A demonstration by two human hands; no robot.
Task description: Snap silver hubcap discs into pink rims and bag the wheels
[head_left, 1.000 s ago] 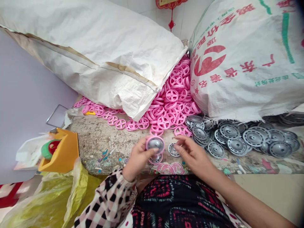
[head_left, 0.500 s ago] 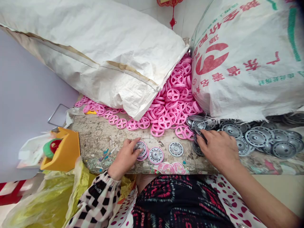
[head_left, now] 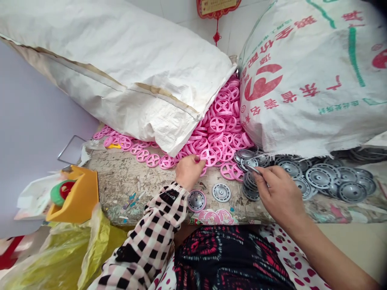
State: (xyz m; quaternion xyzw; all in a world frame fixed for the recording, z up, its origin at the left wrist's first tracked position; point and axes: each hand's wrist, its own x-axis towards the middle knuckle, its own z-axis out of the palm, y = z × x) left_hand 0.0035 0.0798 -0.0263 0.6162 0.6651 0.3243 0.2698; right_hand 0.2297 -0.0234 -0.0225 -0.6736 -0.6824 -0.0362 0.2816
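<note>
I stand near a worn wooden-looking counter [head_left: 136, 177], and my landmark is the round grey plastic disc [head_left: 221, 193] with slotted rim, which lies flat and alone near the front edge. Beyond this landmark and to its left, the person's left hand [head_left: 188, 173] is at the front of a heap of pink plastic spoked wheels [head_left: 223, 106]; its thumb is at the side of one wheel, but the fingers are partly hidden, so I cannot tell whether they are closed on anything. To the right of the landmark, slightly beyond it, the right hand [head_left: 281, 193] has thumb and fingertips pinched on a thin grey plastic piece [head_left: 253, 170], seen nearly edge-on, beside a spread of similar grey discs [head_left: 320, 178]. Left of the landmark and a little nearer to the person, a grey disc with a pink ring around it [head_left: 196, 201] lies flat, beside the checkered cloth sleeve [head_left: 151, 225]. In my opinion, this picking goes well if each hand takes only one piece: the left should grip a wheel by its outer rim and draw it gently, so neighbours do not slide; the right should pinch lightly, checking that no second piece comes along. The sleeve should be kept high, clear of the loose pieces.
</note>
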